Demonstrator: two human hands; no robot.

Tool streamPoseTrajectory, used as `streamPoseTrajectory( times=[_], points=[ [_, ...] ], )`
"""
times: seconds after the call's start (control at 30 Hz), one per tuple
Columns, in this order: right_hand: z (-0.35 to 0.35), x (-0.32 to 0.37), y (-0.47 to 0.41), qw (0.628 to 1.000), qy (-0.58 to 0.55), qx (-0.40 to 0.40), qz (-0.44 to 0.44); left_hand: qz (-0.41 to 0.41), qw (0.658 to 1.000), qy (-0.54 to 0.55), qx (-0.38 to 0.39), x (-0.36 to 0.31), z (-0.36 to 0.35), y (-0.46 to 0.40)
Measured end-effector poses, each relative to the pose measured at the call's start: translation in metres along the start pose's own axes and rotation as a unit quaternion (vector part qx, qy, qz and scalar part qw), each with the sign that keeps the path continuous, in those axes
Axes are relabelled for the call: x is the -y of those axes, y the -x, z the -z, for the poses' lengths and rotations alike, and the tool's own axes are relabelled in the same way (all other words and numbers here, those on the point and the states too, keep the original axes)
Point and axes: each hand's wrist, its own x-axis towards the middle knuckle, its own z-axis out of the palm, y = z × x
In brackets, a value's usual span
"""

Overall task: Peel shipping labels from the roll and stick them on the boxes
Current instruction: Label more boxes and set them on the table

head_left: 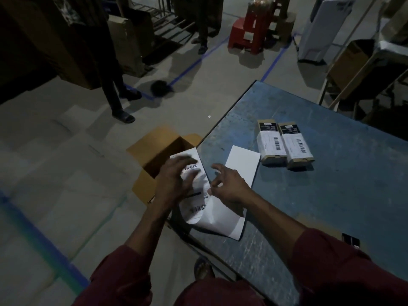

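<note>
At the corner of the blue table [309,195], the left hand [174,184] lies with spread fingers over a printed label [195,191], holding it from the side; the blur hides how tightly. The right hand [227,186] pinches the label's edge between thumb and fingertip, its other fingers fanned out. Under it lies a white backing strip [238,171]. Two boxes [284,144], already labelled, sit side by side further along the table. An open carton [163,155] stands on the floor beside the corner.
</note>
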Motion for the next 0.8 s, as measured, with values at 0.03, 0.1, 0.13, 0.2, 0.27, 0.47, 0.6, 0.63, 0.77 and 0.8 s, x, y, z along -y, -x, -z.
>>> streamPoseTrajectory(
  times=[0.03,0.1,0.13,0.2,0.27,0.47,0.6,0.63,0.77,0.8],
  points=[
    [0.001,0.002,0.002,1.0,-0.021,-0.005,0.007,-0.033,0.997,-0.003,0.073,-0.003,0.0,0.007],
    [0.005,0.005,0.006,0.997,-0.067,-0.012,0.021,-0.08,0.987,-0.025,0.139,-0.005,-0.001,0.019],
    [0.008,0.005,0.007,0.996,-0.088,-0.011,0.027,-0.08,0.986,-0.015,0.144,-0.005,0.0,0.023],
    [0.012,0.007,0.011,0.993,-0.111,-0.007,0.042,-0.055,0.99,0.007,0.131,-0.004,0.001,0.027],
    [0.012,0.006,0.014,0.992,-0.114,-0.011,0.055,-0.043,0.99,-0.001,0.134,-0.004,0.001,0.027],
    [0.012,0.004,0.017,0.99,-0.101,-0.028,0.093,-0.067,0.99,-0.024,0.124,-0.007,0.005,0.015],
    [0.011,0.003,0.017,0.989,-0.107,-0.033,0.1,-0.09,0.986,-0.045,0.133,-0.012,0.005,0.01],
    [0.011,0.003,0.017,0.989,-0.111,-0.033,0.096,-0.092,0.986,-0.041,0.134,-0.012,0.006,0.009],
    [0.013,0.001,0.021,0.985,-0.148,-0.036,0.08,-0.062,0.992,-0.008,0.113,-0.021,0.007,0.008],
    [0.013,0.001,0.022,0.984,-0.154,-0.04,0.082,-0.031,0.995,0.008,0.1,-0.024,0.006,0.009]
  ],
)
